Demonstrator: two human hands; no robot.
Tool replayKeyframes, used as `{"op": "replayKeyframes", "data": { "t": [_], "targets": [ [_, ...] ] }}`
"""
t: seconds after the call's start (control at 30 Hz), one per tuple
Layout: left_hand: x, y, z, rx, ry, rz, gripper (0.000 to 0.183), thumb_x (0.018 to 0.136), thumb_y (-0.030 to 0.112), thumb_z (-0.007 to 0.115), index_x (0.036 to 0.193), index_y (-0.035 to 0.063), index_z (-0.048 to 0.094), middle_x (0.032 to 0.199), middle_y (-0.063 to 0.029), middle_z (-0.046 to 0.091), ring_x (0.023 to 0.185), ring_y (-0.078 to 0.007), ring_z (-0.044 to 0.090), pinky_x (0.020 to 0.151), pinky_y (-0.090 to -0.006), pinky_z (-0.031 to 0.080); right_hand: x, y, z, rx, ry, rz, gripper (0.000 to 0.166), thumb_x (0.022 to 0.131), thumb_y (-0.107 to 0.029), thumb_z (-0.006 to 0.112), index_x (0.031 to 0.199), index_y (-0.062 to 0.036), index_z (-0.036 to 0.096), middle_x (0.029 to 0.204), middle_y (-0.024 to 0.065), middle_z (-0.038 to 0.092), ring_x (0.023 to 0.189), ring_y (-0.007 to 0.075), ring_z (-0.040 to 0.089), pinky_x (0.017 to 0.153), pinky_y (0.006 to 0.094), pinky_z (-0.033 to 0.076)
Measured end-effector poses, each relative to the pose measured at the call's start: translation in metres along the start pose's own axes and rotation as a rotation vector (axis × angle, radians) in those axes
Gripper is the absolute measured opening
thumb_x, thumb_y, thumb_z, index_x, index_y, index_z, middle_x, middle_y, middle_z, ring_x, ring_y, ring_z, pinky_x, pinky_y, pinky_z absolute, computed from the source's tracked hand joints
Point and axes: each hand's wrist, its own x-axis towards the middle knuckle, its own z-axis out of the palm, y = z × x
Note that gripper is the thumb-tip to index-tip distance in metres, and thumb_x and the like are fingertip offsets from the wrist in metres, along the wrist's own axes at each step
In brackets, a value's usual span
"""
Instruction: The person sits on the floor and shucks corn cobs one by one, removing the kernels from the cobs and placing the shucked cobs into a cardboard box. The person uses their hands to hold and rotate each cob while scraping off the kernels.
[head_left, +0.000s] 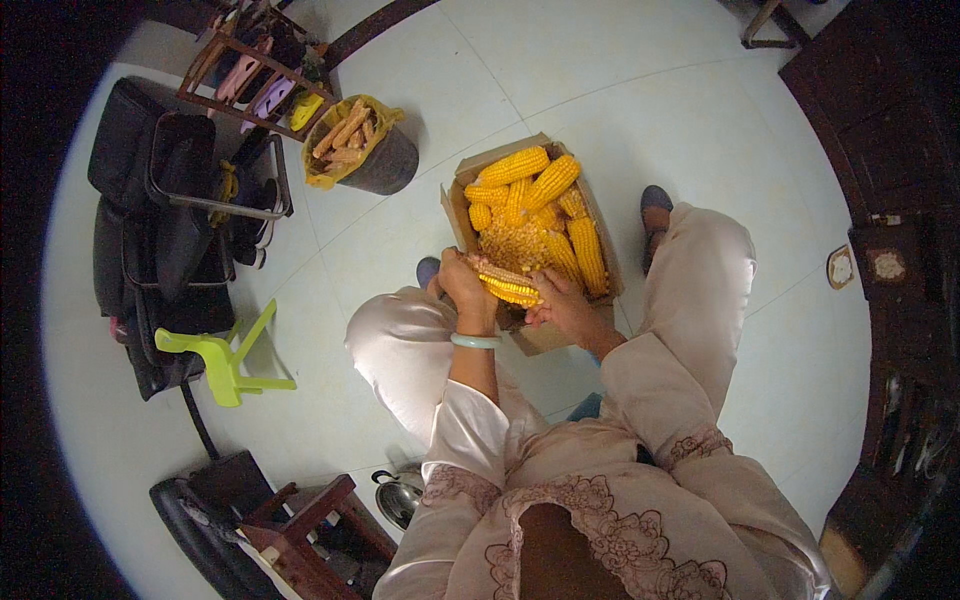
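Between my knees, a partly shelled corn cob (507, 282) is held over the near side of a cardboard box (540, 339). My left hand (463, 282) grips its left end, and my right hand (562, 304) has its fingers closed around the right end. Yellow kernels still line the cob's near side, while a strip along the top is bare. Inside the box lie several whole corn ears (552, 182) and a heap of loose kernels (514, 241). The palms and the undersides of the cob are hidden.
Bare cobs fill a dark bucket (386, 163) with a yellow liner, beyond the box to the left. A shoe rack (255, 82) stands behind it. Black chairs (161, 225) and a lime-green plastic stool (221, 360) are at left. A metal pan (399, 496) sits near my left side.
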Motion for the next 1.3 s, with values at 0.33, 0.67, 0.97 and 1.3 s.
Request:
{"op": "replayKeyframes", "data": {
  "t": [0.33,0.67,0.97,1.3],
  "targets": [
    [0.006,-0.007,-0.01,0.02,-0.03,-0.026,0.021,0.084,0.026,0.043,0.07,0.0089,0.041,0.06,-0.0065,0.046,0.054,-0.0214,0.048,0.054,-0.0336,0.044,0.005,0.002,-0.006,-0.167,0.078,-0.083,0.042,0.094,-0.038,0.035,0.107,-0.0006,0.048,0.085,0.0095,0.055,0.063,0.0155,0.055,0.053,0.0258,0.047],
    [0.007,-0.011,-0.006,-0.052,0.048,-0.053,0.021,0.083,0.02,0.042,0.065,0.0091,0.04,0.056,-0.0061,0.043,0.049,-0.0198,0.045,0.05,-0.0319,0.042,0.003,0.011,-0.001,-0.683,0.102,-0.473,0.041,0.091,-0.032,0.042,0.117,-0.0012,0.047,0.087,0.0101,0.055,0.068,0.0154,0.054,0.057,0.0257,0.046],
    [-0.001,-0.01,-0.001,0.093,0.002,0.188,0.019,0.078,0.015,0.042,0.061,0.008,0.039,0.056,-0.0087,0.043,0.049,-0.0221,0.045,0.05,-0.0332,0.041,0.0,0.01,0.003,-0.779,0.189,-0.585,0.027,0.091,-0.019,0.04,0.104,0.0012,0.051,0.091,0.0227,0.056,0.087,0.037,0.055,0.079,0.0411,0.043],
    [0.011,-0.02,-0.014,0.343,-0.052,0.431,0.021,0.081,0.016,0.042,0.063,0.0059,0.041,0.058,-0.0065,0.044,0.049,-0.0178,0.043,0.047,-0.0314,0.039,0.005,0.01,0.008,-0.646,0.245,-0.333,0.039,0.093,-0.032,0.033,0.1,0.0004,0.054,0.087,0.0246,0.057,0.083,0.041,0.053,0.076,0.0446,0.041]
  ]
}}
